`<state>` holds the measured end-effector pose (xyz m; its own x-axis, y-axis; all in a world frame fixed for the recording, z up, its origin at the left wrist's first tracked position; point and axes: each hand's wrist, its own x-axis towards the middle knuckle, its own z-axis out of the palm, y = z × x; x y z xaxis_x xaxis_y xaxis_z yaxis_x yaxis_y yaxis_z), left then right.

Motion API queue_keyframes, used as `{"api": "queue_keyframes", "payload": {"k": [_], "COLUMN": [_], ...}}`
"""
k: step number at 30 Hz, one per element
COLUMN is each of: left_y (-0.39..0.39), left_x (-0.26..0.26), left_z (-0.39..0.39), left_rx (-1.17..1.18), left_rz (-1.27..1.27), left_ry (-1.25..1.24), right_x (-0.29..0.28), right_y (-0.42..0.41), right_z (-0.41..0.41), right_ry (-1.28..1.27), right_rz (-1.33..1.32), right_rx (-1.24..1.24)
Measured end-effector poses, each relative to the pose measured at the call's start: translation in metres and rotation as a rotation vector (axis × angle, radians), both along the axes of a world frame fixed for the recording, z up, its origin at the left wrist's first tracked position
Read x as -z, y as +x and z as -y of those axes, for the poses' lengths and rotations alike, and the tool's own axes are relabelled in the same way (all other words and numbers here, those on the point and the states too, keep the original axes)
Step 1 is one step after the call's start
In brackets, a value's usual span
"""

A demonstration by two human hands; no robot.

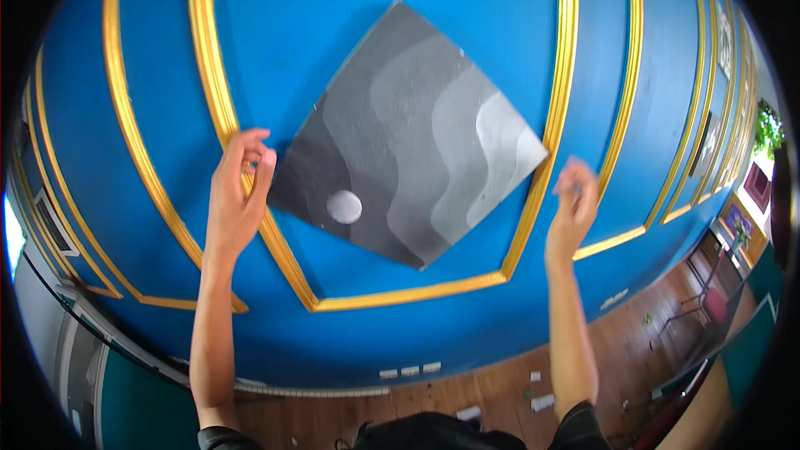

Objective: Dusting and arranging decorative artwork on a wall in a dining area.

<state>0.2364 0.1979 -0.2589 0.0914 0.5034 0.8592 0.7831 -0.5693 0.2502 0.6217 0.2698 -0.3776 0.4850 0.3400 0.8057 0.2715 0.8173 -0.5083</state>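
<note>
A square painting (412, 131) hangs tilted like a diamond on the blue wall panel (300, 31). Wavy bands from dark to light grey cover it, with a pale disc (344, 207) low on its left side. My left hand (240, 194) is raised beside the painting's left corner, thumb and fingers apart and holding nothing. Just beyond the right corner is my right hand (574, 197), slightly blurred, its fingers loosely bent with nothing visible in them. A small gap shows between that hand and the painting.
Gold moulding (412, 292) frames the panel. White wall sockets (410, 371) sit low on the wall. Small white pieces (542, 402) lie on the wooden floor (500, 381). A chair with a red seat (714, 305) stands at right. Other framed pictures (56, 222) hang along the wall.
</note>
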Motion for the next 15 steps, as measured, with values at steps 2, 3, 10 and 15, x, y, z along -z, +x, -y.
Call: {"api": "queue_keyframes", "payload": {"k": [2,3,10,15], "left_y": [-0.004,-0.005,-0.01,-0.012], "left_x": [0.031,0.038,0.046,0.048], "left_z": [0.005,0.003,0.005,0.002], "left_rx": [-0.008,0.0,-0.133,-0.141], "left_rz": [0.032,0.035,-0.089,-0.091], "left_ry": [-0.035,-0.073,0.007,0.036], "right_x": [0.072,0.093,0.1,0.099], "right_y": [-0.024,-0.036,-0.088,-0.1], "right_z": [0.004,0.01,0.017,0.016], "right_ry": [-0.205,-0.322,-0.512,-0.487], "right_rz": [-0.075,-0.066,-0.088,-0.096], "right_rx": [-0.183,-0.263,-0.625,-0.647]}}
